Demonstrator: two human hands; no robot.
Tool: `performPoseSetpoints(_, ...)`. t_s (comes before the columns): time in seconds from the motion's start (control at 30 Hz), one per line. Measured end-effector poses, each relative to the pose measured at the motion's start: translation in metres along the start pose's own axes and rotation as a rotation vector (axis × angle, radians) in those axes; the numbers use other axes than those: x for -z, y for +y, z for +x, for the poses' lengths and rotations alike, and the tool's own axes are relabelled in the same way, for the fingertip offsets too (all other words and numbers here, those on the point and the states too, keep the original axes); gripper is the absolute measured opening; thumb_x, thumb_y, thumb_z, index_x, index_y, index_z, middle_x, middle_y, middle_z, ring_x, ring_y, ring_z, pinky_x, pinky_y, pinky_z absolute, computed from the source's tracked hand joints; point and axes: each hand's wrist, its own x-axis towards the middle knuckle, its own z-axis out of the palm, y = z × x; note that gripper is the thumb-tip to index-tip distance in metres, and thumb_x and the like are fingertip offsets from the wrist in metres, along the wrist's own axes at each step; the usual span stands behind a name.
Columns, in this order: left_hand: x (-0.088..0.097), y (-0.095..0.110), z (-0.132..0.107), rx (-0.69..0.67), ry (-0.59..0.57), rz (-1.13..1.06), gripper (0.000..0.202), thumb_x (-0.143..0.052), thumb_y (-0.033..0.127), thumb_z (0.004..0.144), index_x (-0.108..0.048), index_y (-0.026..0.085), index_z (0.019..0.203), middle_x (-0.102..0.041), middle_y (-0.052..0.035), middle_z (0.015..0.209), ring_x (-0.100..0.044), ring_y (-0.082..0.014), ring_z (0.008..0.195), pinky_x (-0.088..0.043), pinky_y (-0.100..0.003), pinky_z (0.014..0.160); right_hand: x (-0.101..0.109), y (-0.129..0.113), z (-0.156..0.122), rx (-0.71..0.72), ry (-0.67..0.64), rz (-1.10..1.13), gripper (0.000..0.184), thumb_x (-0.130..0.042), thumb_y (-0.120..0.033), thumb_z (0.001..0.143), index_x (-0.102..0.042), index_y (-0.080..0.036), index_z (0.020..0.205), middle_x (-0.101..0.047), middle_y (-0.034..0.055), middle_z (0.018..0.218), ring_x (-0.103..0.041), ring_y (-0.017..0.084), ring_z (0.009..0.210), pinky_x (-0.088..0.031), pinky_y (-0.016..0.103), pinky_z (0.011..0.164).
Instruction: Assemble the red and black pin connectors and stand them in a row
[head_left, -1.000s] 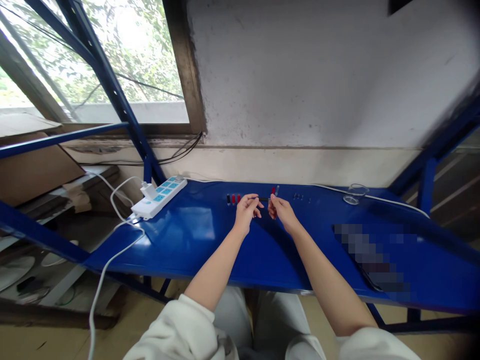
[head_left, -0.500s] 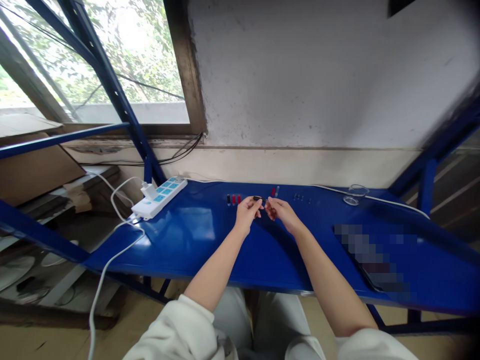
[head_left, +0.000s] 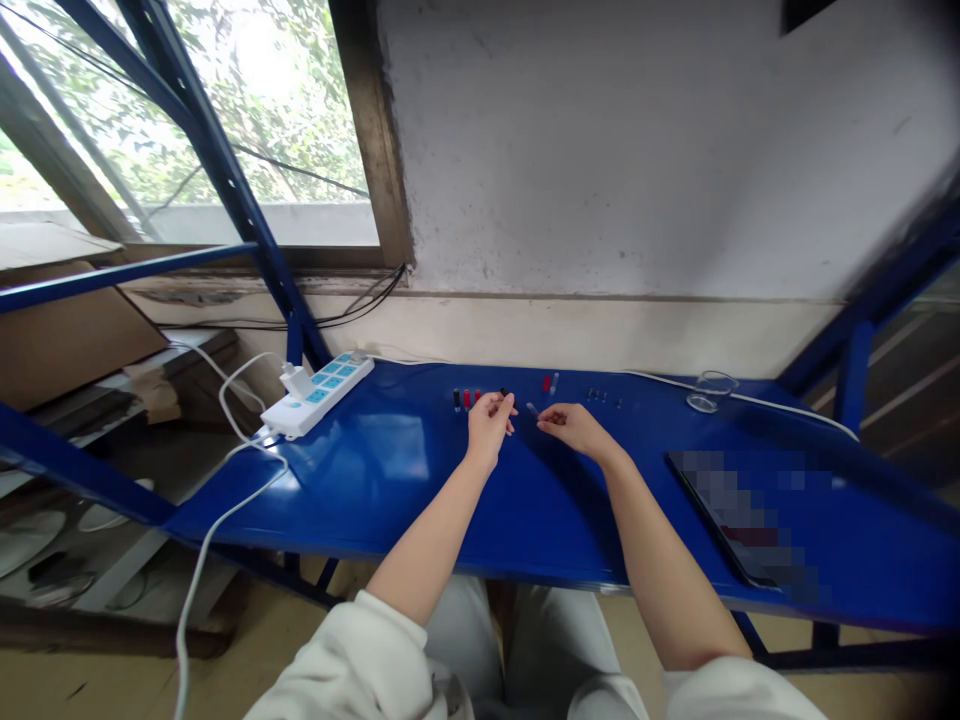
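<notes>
My left hand (head_left: 492, 420) is closed on a small black cylinder (head_left: 503, 391), whose tip shows above the fingers. To its right, my right hand (head_left: 568, 426) pinches a small clear tube (head_left: 532, 408) that points toward the left hand. The two pieces are apart. Beside the left hand stand a black cylinder (head_left: 457, 399) and two red cylinders (head_left: 467, 400), one partly covered by the hand. Behind the right hand are a red piece (head_left: 546, 384) and a clear tube (head_left: 554, 382). Farther right lie several tiny dark parts (head_left: 597, 395), too small to name.
A white power strip (head_left: 319, 395) with a plugged-in adapter sits at the blue table's (head_left: 360, 500) left end. A clear cup (head_left: 703, 402) stands at the back right near a white cable. A dark flat device (head_left: 720, 520), partly blurred, lies at the right.
The hands have moved apart, the right one slightly rightward. The black piece between them has separated from the clear tube, which now shows in the right fingers.
</notes>
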Motion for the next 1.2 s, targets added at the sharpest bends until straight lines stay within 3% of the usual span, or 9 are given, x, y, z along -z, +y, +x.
performPoseSetpoints(0.2,0.000,-0.008,0.000,-0.020,-0.049,0.116,0.029,-0.062,0.040,0.069,-0.055,0.014,0.080,-0.059,-0.0014,0.069,-0.048,-0.0050,0.042,-0.040,-0.019,0.044,0.007,0.012,0.019,-0.164,0.125,0.054,0.011,-0.059,-0.021,0.067,-0.059,-0.012,0.073,-0.064,0.0049,0.064,-0.055,0.011,0.050,-0.044,0.023,0.053)
performPoseSetpoints(0.3,0.000,-0.015,0.000,-0.041,-0.069,0.201,0.030,-0.062,0.038,0.068,-0.058,0.013,0.083,-0.059,-0.0018,0.069,-0.049,-0.0063,0.046,-0.042,-0.020,0.046,0.007,0.012,0.031,-0.227,0.199,-0.049,0.006,-0.057,-0.018,0.067,-0.059,-0.013,0.071,-0.065,0.0048,0.064,-0.056,0.010,0.047,-0.044,0.021,0.052)
performPoseSetpoints(0.4,-0.002,-0.020,0.001,-0.079,-0.059,0.312,0.027,-0.061,0.036,0.069,-0.059,0.014,0.083,-0.059,-0.0015,0.069,-0.050,-0.0070,0.049,-0.042,-0.020,0.049,0.005,0.013,0.041,-0.278,0.249,-0.232,0.008,-0.058,-0.022,0.069,-0.062,-0.015,0.069,-0.066,0.0048,0.066,-0.060,0.012,0.058,-0.043,0.020,0.055)
performPoseSetpoints(0.63,-0.019,-0.023,0.018,-0.195,-0.024,0.602,0.015,-0.058,0.028,0.072,-0.062,0.015,0.077,-0.061,-0.0014,0.068,-0.054,-0.0103,0.060,-0.042,-0.022,0.060,0.001,0.016,0.050,-0.327,0.307,-0.493,0.017,-0.056,-0.032,0.071,-0.067,-0.020,0.078,-0.068,0.0075,0.081,-0.063,0.021,0.079,-0.041,0.024,0.060)
performPoseSetpoints(0.97,-0.054,-0.042,0.058,-0.137,-0.025,0.803,0.012,-0.058,0.023,0.073,-0.064,0.016,0.081,-0.065,-0.0044,0.078,-0.058,-0.0141,0.072,-0.043,-0.024,0.066,-0.003,0.027,0.048,-0.372,0.305,-0.533,0.024,-0.050,-0.038,0.076,-0.066,-0.022,0.086,-0.067,0.0073,0.087,-0.062,0.022,0.084,-0.042,0.026,0.064)
performPoseSetpoints(1.2,-0.065,-0.055,0.071,-0.163,-0.037,0.962,0.013,-0.057,0.027,0.075,-0.065,0.018,0.081,-0.064,-0.0036,0.081,-0.057,-0.0148,0.077,-0.042,-0.025,0.069,-0.004,0.032,0.050,-0.324,0.314,-0.564,0.025,-0.048,-0.035,0.078,-0.064,-0.021,0.092,-0.068,0.0068,0.086,-0.062,0.020,0.085,-0.042,0.026,0.068)
